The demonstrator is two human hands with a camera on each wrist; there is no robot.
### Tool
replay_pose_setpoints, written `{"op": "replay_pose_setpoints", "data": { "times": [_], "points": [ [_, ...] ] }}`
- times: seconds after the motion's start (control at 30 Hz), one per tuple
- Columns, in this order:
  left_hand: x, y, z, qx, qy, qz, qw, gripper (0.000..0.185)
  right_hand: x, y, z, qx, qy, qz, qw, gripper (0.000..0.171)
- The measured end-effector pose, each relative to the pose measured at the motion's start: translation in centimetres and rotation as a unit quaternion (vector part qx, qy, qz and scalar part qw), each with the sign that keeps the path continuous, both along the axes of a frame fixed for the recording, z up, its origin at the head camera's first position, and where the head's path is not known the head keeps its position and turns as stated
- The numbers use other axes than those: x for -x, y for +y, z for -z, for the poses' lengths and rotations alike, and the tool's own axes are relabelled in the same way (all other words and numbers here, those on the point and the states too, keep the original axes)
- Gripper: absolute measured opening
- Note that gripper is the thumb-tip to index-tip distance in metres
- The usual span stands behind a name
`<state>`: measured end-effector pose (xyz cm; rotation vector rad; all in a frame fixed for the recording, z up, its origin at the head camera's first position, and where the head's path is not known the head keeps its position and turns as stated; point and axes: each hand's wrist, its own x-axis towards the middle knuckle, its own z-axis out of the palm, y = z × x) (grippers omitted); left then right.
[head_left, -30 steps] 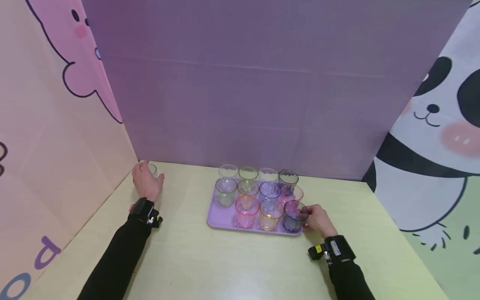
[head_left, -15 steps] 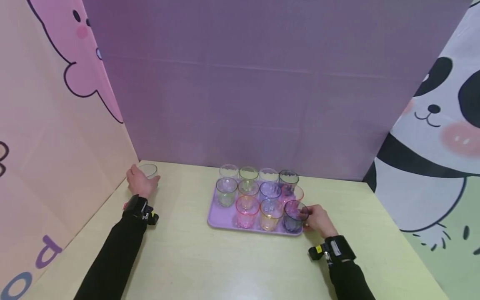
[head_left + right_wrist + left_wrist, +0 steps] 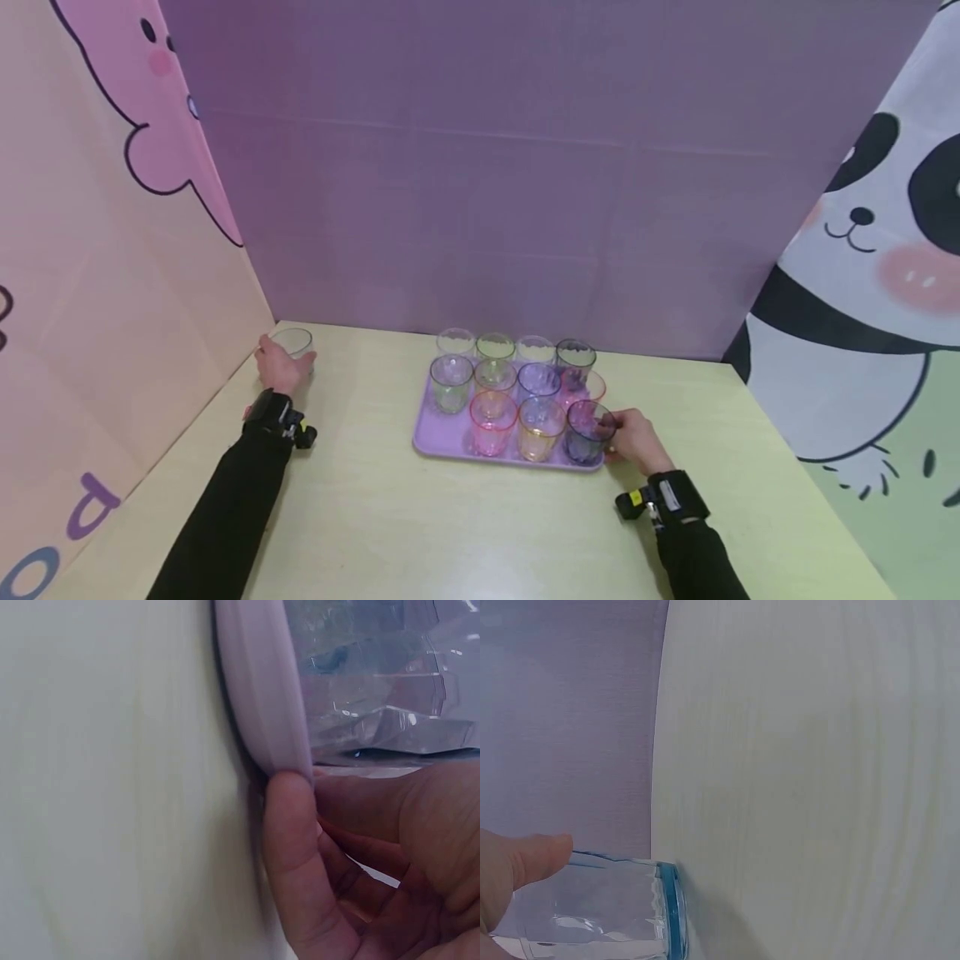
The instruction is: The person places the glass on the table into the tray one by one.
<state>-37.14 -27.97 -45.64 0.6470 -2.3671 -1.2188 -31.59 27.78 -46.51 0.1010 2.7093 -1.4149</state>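
Observation:
My left hand (image 3: 283,367) holds a clear glass (image 3: 294,340) at the table's back left corner. In the left wrist view the thumb (image 3: 544,857) presses along the side of this glass (image 3: 600,915), whose thick base looks bluish and meets the tabletop. At the other side, my right hand (image 3: 636,437) pinches the front right corner of a purple tray (image 3: 438,437). The right wrist view shows thumb and fingers on the tray's rim (image 3: 266,682), close beside a dark-tinted glass (image 3: 588,433).
Several tinted glasses stand upright in rows on the tray, among them a pink glass (image 3: 492,429) and an amber glass (image 3: 542,433). A purple backdrop (image 3: 480,208) rises behind the pale table (image 3: 420,533). Printed panels flank the left and right sides.
My left hand has moved slightly left and towards me, leaving more of the clear glass's rim visible. My right hand and the tray have stayed in place.

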Motion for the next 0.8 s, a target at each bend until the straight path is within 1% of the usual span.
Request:
{"op": "replay_pose_setpoints", "data": {
  "times": [0.2,0.3,0.43,0.53,0.6,0.7,0.8],
  "points": [
    [-0.2,0.3,-0.3,-0.016,0.01,-0.005,0.9998,0.09,0.0,0.0,0.0,0.003,0.004,-0.002,1.0,0.023],
    [-0.4,0.6,-0.5,-0.01,0.011,-0.004,0.9999,0.091,0.0,0.0,0.0,0.001,0.006,-0.004,1.0,0.024],
    [-0.7,1.2,-0.8,-0.005,0.026,-0.006,0.9996,0.09,0.0,0.0,0.0,-0.001,0.01,-0.004,1.0,0.024],
    [-0.9,2.0,-0.9,-0.004,0.05,-0.01,0.9987,0.087,-0.1,0.0,0.0,-0.002,0.008,-0.003,1.0,0.024],
    [-1.2,2.6,-1.0,-0.012,0.064,-0.009,0.9978,0.084,-0.1,0.0,0.0,-0.003,0.004,-0.003,1.0,0.024],
    [-1.6,3.8,-1.1,-0.028,0.091,0.002,0.9954,0.079,0.0,0.1,0.1,-0.002,0.002,-0.004,1.0,0.023],
    [-1.9,5.0,-1.2,-0.037,0.115,0.027,0.9923,0.077,0.1,0.1,0.2,-0.006,0.007,-0.007,1.0,0.02]
  ]
}}
